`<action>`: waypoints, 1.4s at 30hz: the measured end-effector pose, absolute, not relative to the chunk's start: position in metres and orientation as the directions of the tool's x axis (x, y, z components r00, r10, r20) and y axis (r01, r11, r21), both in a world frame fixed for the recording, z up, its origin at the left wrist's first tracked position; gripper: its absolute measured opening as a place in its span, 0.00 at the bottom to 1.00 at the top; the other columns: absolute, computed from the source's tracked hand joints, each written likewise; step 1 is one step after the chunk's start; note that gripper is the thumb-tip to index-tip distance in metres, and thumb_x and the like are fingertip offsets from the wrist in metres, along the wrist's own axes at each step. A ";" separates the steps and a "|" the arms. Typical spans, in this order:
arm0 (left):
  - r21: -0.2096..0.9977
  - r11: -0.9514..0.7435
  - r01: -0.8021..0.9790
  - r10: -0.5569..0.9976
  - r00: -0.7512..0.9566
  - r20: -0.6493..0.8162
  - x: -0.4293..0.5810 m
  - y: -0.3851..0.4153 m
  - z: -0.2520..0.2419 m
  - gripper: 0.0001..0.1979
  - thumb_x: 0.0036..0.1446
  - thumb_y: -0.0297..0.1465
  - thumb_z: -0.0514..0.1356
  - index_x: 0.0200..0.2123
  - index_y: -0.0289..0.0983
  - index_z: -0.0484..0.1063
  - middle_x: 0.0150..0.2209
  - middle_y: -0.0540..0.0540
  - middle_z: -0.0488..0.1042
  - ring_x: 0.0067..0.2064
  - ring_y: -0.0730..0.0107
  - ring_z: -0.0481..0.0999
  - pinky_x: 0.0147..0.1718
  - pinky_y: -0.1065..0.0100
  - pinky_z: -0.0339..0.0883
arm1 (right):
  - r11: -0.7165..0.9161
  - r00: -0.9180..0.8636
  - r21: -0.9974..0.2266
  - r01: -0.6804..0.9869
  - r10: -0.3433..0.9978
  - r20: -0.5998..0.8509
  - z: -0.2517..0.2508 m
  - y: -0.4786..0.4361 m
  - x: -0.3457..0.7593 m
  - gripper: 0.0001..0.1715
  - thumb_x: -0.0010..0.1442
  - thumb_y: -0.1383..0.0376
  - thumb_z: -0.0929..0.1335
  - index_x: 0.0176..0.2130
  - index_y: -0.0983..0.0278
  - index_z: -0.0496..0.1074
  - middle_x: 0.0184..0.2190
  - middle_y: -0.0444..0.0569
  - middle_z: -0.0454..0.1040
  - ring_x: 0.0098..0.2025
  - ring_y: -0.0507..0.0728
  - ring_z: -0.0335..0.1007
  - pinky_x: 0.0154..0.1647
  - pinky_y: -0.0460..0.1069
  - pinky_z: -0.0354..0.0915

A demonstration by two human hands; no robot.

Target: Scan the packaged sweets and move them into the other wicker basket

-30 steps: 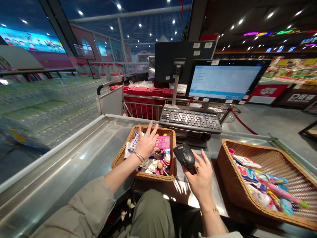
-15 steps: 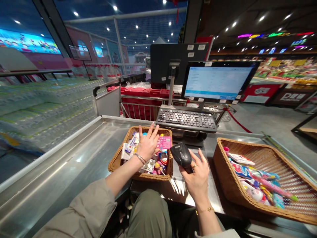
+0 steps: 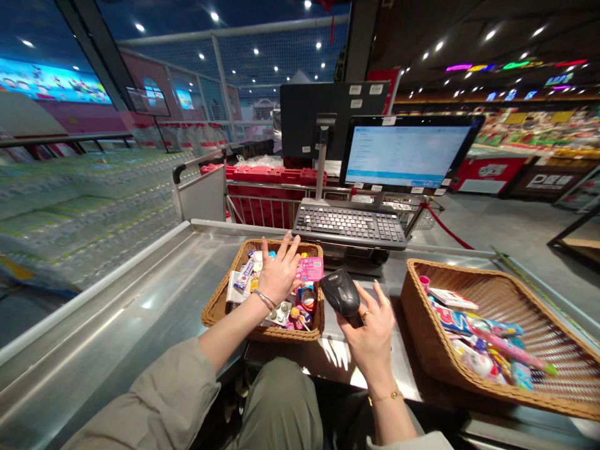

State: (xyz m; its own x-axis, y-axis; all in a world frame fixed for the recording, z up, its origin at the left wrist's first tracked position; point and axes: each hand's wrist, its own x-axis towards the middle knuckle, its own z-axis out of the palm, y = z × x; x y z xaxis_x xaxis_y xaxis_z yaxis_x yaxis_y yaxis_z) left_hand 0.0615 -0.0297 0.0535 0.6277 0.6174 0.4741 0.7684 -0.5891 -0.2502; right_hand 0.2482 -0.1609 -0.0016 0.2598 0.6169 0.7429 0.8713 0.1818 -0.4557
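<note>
My left hand (image 3: 280,275) hovers with spread fingers over a small wicker basket (image 3: 220,306), close above its mixed packaged goods, and holds nothing I can see. Among those goods are a pink box (image 3: 309,269) and a blister pack (image 3: 276,314). My right hand (image 3: 372,328) is shut on a black handheld barcode scanner (image 3: 340,292), just right of that basket. A larger wicker basket (image 3: 422,306) at the right holds several packaged items, including a long pink toothbrush-like package (image 3: 509,350).
Both baskets rest on a steel checkout counter (image 3: 107,294). A keyboard (image 3: 349,226) and a lit monitor (image 3: 405,153) stand beyond them. Stacks of shrink-wrapped bottled water (image 3: 79,212) lie to the left, red crates (image 3: 262,175) stand behind a metal railing, and a store floor extends right.
The whole view has shifted slightly, so the counter and baskets sit further left in the frame. Both hands keep the same pose, and the scanner stays in my right hand.
</note>
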 end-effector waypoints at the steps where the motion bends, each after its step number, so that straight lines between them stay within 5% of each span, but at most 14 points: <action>1: -0.251 -0.589 0.768 0.618 0.628 0.474 0.062 -0.030 0.054 0.25 0.54 0.40 0.67 0.53 0.38 0.73 0.69 0.38 0.49 0.71 0.38 0.39 0.60 0.25 0.16 | 0.181 0.260 -0.455 0.872 0.618 0.742 -0.002 -0.161 0.248 0.11 0.56 0.62 0.70 0.42 0.59 0.75 0.53 0.51 0.75 0.66 0.70 0.56 0.60 0.71 0.56; 31: -0.254 -0.622 0.741 0.591 0.656 0.468 0.088 -0.035 0.065 0.23 0.56 0.39 0.64 0.54 0.37 0.73 0.70 0.39 0.48 0.72 0.41 0.39 0.61 0.26 0.18 | 0.152 0.310 -0.464 0.873 0.562 0.767 -0.004 -0.169 0.271 0.14 0.57 0.59 0.71 0.43 0.62 0.75 0.53 0.53 0.75 0.65 0.69 0.56 0.60 0.69 0.57; 42: -0.243 -0.684 0.688 0.508 0.688 0.519 0.128 -0.040 0.072 0.25 0.56 0.40 0.64 0.56 0.38 0.70 0.70 0.39 0.48 0.72 0.46 0.44 0.60 0.31 0.10 | 0.083 0.423 -0.516 0.852 0.472 0.774 0.001 -0.180 0.299 0.14 0.57 0.60 0.71 0.44 0.62 0.76 0.53 0.55 0.74 0.65 0.68 0.57 0.62 0.68 0.57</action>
